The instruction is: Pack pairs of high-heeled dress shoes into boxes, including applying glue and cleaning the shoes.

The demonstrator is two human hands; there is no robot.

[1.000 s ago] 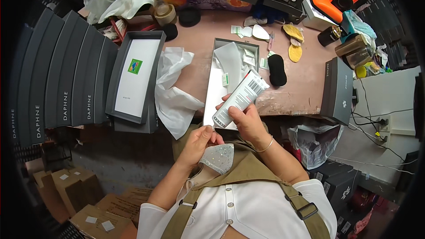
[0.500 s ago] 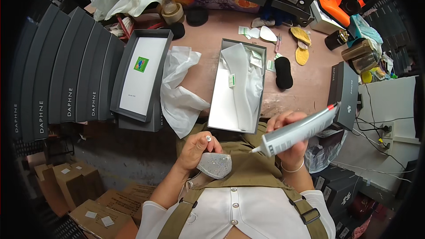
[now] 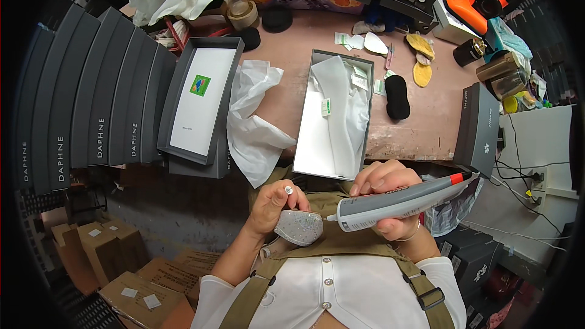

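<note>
My left hand [image 3: 268,210] is closed around a silver glitter shoe [image 3: 299,228], whose toe points right over my lap. At that hand's thumb and finger shows a small whitish round piece [image 3: 288,190], too small to name. My right hand [image 3: 393,201] grips a grey and white tube [image 3: 396,204] with a red band, lying almost level. The tube's narrow nozzle [image 3: 332,217] is close to the toe of the shoe; whether they touch I cannot tell. In front of me an open shoe box [image 3: 309,146] contains white tissue paper [image 3: 338,109] and small packets.
Crumpled tissue [image 3: 259,140] hangs over the table edge beside a box lid [image 3: 204,122]. Dark shoe boxes [image 3: 91,97] line the left; another box [image 3: 478,122] stands at right. A black oval pad [image 3: 398,97] and yellow pads [image 3: 421,73] rest on the table [image 3: 426,137].
The tube has swung flatter, and its nozzle has come left, nearer the shoe's toe. My left hand keeps its grip on the shoe. The whole view has shifted slightly.
</note>
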